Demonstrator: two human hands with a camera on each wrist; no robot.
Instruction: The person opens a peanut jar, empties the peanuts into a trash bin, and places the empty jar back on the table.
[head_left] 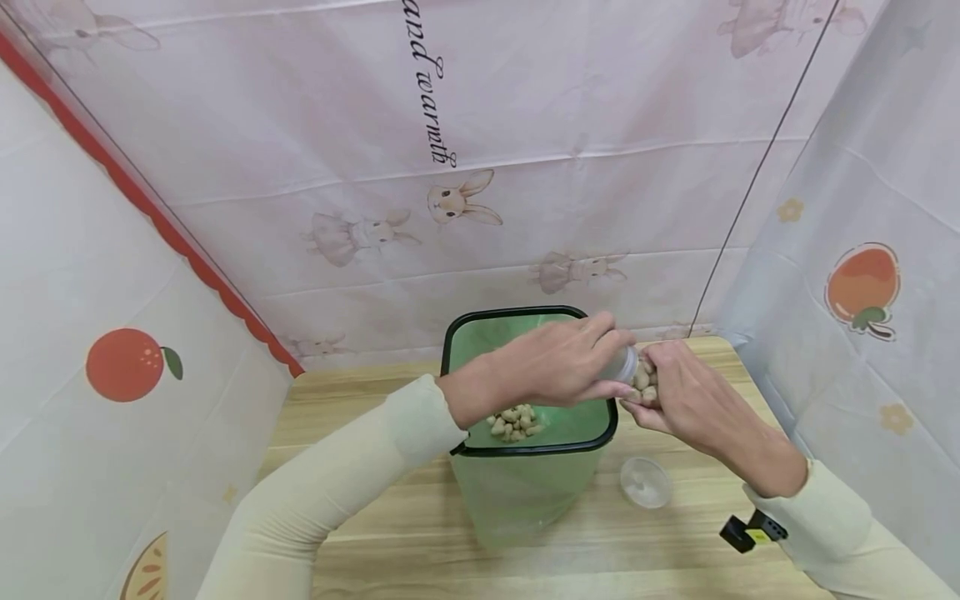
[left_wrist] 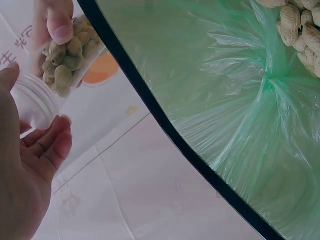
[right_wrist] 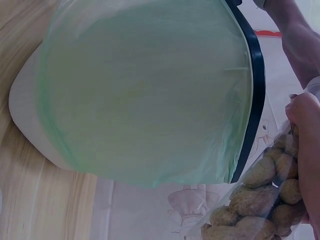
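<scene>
My left hand (head_left: pixel 566 360) reaches across the top of a bin lined with a green plastic bag (head_left: pixel 536 487). It holds a translucent plastic jar (left_wrist: pixel 35 102) by its sides, the threaded mouth facing my right hand (head_left: pixel 701 404). That hand grips clear plastic packaging full of unshelled peanuts (right_wrist: pixel 255 200), its near end right at the jar's mouth. In the left wrist view, the right thumb presses over these peanuts. More peanuts (head_left: pixel 514 423) lie inside the bin, partly hidden by my left forearm. Inside, the green liner (left_wrist: pixel 270 80) is gathered into a bunch.
A round clear lid (head_left: pixel 647 482) lies on the wooden table (head_left: pixel 375 533), right of the bin. The bin's black rim (head_left: pixel 536 450) stands up beneath my left forearm. Printed cloth (head_left: pixel 375 125) hangs behind the table and along both sides.
</scene>
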